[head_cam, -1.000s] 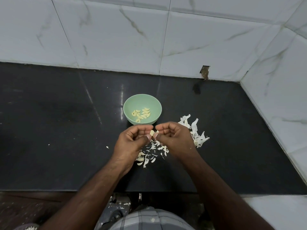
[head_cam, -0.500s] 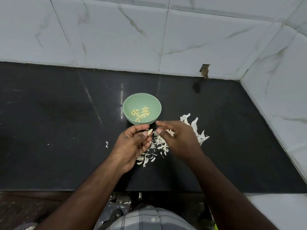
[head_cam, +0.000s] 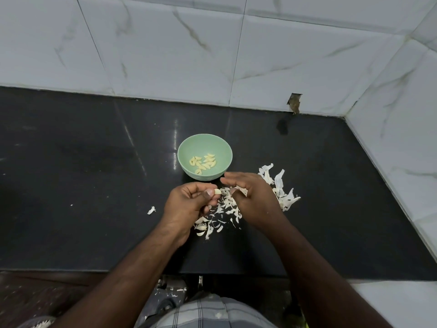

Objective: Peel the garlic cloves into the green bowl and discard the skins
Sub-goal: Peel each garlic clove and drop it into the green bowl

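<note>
A pale green bowl (head_cam: 227, 150) stands mid-counter and holds several peeled garlic cloves (head_cam: 203, 163). Just in front of it my left hand (head_cam: 189, 204) pinches one pale garlic clove (head_cam: 217, 191) between thumb and fingertips. To its right, my right hand (head_cam: 254, 200) hovers over a heap of white garlic skins (head_cam: 227, 207), fingers loosely curled, with a scrap of skin at its fingertips (head_cam: 241, 191). More skins (head_cam: 282, 190) spread out to the right of that hand.
The black stone counter (head_cam: 94, 185) runs to white marble wall tiles behind and on the right. One stray skin flake (head_cam: 151, 210) lies left of my left hand. The counter's front edge is just below my forearms.
My hands have parted: the left kept the clove, the right moved off to the right over the skin pile. A piece of skin came off the clove.
</note>
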